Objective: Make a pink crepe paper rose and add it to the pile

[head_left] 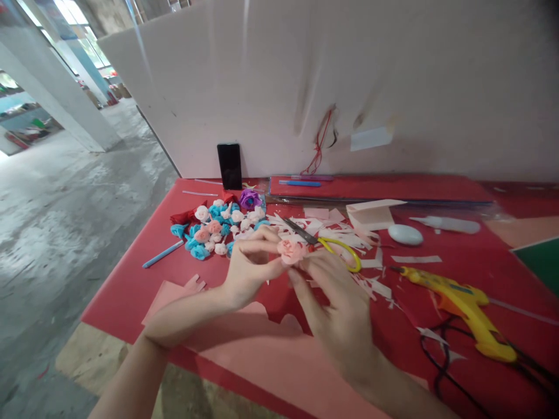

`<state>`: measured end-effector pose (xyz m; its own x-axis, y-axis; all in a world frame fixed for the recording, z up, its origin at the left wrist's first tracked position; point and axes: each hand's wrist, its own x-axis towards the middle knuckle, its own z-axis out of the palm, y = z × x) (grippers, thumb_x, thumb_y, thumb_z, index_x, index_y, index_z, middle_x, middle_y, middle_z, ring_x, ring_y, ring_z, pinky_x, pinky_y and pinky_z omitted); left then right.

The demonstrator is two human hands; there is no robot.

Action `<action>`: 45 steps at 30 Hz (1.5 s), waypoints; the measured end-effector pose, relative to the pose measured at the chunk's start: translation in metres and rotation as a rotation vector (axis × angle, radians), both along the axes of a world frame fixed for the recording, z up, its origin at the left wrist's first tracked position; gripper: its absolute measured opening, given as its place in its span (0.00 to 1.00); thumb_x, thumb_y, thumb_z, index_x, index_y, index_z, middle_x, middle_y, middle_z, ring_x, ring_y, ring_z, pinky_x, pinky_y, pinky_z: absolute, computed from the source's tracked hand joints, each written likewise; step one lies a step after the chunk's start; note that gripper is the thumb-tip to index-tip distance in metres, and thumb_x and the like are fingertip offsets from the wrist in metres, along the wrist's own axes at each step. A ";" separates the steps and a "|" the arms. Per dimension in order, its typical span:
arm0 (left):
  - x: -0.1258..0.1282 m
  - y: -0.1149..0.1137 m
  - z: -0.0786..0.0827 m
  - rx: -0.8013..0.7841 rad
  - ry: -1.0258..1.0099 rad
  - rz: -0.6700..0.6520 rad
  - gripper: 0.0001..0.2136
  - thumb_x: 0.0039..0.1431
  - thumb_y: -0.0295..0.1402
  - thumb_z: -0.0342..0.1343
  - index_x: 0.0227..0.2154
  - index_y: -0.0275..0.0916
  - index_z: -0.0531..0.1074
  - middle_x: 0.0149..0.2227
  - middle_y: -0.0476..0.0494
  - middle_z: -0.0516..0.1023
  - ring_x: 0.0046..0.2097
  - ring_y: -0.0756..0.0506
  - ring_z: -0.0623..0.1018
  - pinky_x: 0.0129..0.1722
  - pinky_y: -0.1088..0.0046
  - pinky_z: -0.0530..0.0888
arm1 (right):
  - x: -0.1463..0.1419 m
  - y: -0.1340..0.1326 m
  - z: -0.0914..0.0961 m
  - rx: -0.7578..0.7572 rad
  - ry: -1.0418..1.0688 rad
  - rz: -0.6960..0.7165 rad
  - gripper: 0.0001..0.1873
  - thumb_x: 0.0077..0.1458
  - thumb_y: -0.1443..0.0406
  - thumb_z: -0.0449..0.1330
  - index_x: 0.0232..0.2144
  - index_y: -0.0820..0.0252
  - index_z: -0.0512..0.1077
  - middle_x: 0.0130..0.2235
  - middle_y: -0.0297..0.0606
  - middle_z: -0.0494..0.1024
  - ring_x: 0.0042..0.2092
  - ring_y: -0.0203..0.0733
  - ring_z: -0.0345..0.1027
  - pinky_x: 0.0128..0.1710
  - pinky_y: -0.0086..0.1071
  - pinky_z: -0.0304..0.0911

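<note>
A small pink paper rose (290,251) is held above the red table (131,291) between both hands. My left hand (251,265) pinches its left side with fingertips closed on it. My right hand (336,302) grips it from the right and below, fingers curled round the paper. Just behind the hands lie scissors with yellow handles (325,244) among pink paper scraps (340,233). A pile of finished blue, white and pink paper roses (218,227) sits to the left, with a purple rose (250,199) at its back.
A yellow glue gun (463,302) with a black cord lies at right. A black phone (229,166) leans on the white board behind. A white oval object (405,234), a glue bottle (449,224), a blue pen (162,254) and pink paper sheets (262,343) also lie on the table.
</note>
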<state>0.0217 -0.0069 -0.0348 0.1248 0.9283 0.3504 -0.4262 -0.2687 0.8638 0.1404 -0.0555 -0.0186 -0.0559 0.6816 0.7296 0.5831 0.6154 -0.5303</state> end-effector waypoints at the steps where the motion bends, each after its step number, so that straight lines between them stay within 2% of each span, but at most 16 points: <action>1: 0.000 0.000 0.000 0.004 0.012 0.006 0.05 0.42 0.34 0.69 0.19 0.44 0.79 0.22 0.50 0.71 0.29 0.51 0.69 0.33 0.70 0.70 | -0.001 0.001 -0.002 0.066 -0.059 -0.054 0.08 0.57 0.75 0.54 0.30 0.59 0.66 0.24 0.34 0.71 0.29 0.38 0.65 0.32 0.33 0.62; 6: 0.001 -0.003 -0.003 0.119 0.057 0.044 0.06 0.48 0.33 0.66 0.19 0.44 0.77 0.21 0.51 0.70 0.28 0.52 0.67 0.35 0.70 0.68 | -0.003 0.003 -0.008 0.317 -0.297 -0.258 0.08 0.55 0.77 0.55 0.35 0.62 0.68 0.24 0.39 0.75 0.30 0.43 0.67 0.37 0.39 0.61; 10: 0.000 -0.004 -0.006 0.211 0.064 0.074 0.05 0.49 0.32 0.65 0.21 0.45 0.77 0.21 0.52 0.69 0.29 0.51 0.66 0.34 0.70 0.66 | -0.003 0.003 -0.011 0.338 -0.303 -0.277 0.11 0.54 0.78 0.54 0.37 0.61 0.68 0.26 0.39 0.76 0.30 0.43 0.67 0.37 0.39 0.60; 13: -0.001 -0.003 -0.004 0.260 0.117 0.064 0.03 0.48 0.32 0.66 0.23 0.44 0.78 0.21 0.52 0.68 0.29 0.51 0.67 0.32 0.70 0.66 | 0.001 0.005 -0.010 0.289 -0.219 -0.183 0.13 0.54 0.78 0.51 0.38 0.61 0.67 0.28 0.39 0.76 0.31 0.43 0.67 0.37 0.40 0.60; 16: -0.003 -0.003 0.003 0.288 0.149 0.057 0.01 0.49 0.32 0.66 0.25 0.45 0.79 0.22 0.51 0.69 0.29 0.51 0.68 0.31 0.72 0.66 | 0.008 0.007 -0.004 0.170 -0.123 -0.015 0.12 0.55 0.77 0.49 0.33 0.59 0.67 0.26 0.36 0.73 0.30 0.41 0.65 0.36 0.38 0.60; 21: -0.005 -0.007 0.013 0.181 0.203 0.056 0.03 0.48 0.34 0.66 0.21 0.44 0.80 0.22 0.49 0.71 0.29 0.50 0.70 0.30 0.71 0.69 | 0.014 0.010 0.008 -0.046 -0.003 0.191 0.14 0.57 0.76 0.48 0.24 0.57 0.62 0.23 0.31 0.67 0.27 0.35 0.62 0.32 0.32 0.59; 23: -0.005 -0.008 0.014 0.102 0.180 0.002 0.03 0.47 0.33 0.67 0.22 0.44 0.80 0.23 0.49 0.71 0.28 0.50 0.72 0.29 0.71 0.71 | 0.015 0.012 0.010 -0.098 0.030 0.231 0.14 0.58 0.75 0.48 0.23 0.58 0.62 0.23 0.31 0.67 0.27 0.34 0.62 0.29 0.30 0.59; 27: -0.007 -0.009 0.013 -0.075 0.039 -0.216 0.01 0.47 0.31 0.66 0.25 0.43 0.81 0.29 0.51 0.69 0.22 0.53 0.76 0.22 0.72 0.73 | 0.018 0.016 0.012 -0.287 0.139 0.393 0.16 0.62 0.70 0.49 0.22 0.57 0.63 0.20 0.29 0.67 0.22 0.32 0.61 0.22 0.26 0.56; 30: -0.007 -0.007 0.010 -0.091 -0.006 -0.274 0.02 0.48 0.30 0.66 0.24 0.43 0.80 0.30 0.52 0.69 0.21 0.53 0.76 0.22 0.73 0.73 | 0.019 0.019 0.013 -0.376 0.178 0.519 0.19 0.65 0.65 0.47 0.21 0.57 0.64 0.18 0.28 0.67 0.20 0.32 0.61 0.20 0.26 0.56; 32: -0.007 -0.004 0.007 -0.027 0.005 -0.220 0.02 0.47 0.30 0.67 0.24 0.43 0.79 0.27 0.53 0.70 0.22 0.54 0.74 0.25 0.73 0.73 | 0.018 0.019 0.013 -0.350 0.156 0.488 0.19 0.64 0.65 0.48 0.20 0.58 0.63 0.18 0.29 0.68 0.21 0.32 0.62 0.21 0.26 0.57; 37: -0.005 0.001 0.001 0.221 0.075 0.002 0.04 0.47 0.31 0.67 0.22 0.44 0.78 0.22 0.52 0.71 0.28 0.52 0.70 0.31 0.71 0.69 | 0.009 0.014 0.006 -0.133 0.048 0.250 0.13 0.58 0.73 0.51 0.24 0.57 0.65 0.24 0.32 0.70 0.28 0.35 0.65 0.28 0.29 0.62; 45: -0.002 0.000 0.001 0.462 0.192 0.202 0.07 0.52 0.32 0.63 0.21 0.42 0.74 0.20 0.53 0.68 0.28 0.51 0.64 0.30 0.70 0.65 | 0.004 0.007 -0.007 0.199 -0.097 -0.004 0.11 0.54 0.78 0.54 0.32 0.58 0.68 0.26 0.37 0.75 0.30 0.40 0.67 0.37 0.39 0.64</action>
<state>0.0197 -0.0069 -0.0334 0.0621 0.6952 0.7161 -0.1728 -0.6992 0.6938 0.1445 -0.0482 -0.0253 -0.1294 0.5248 0.8413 0.6283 0.6998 -0.3399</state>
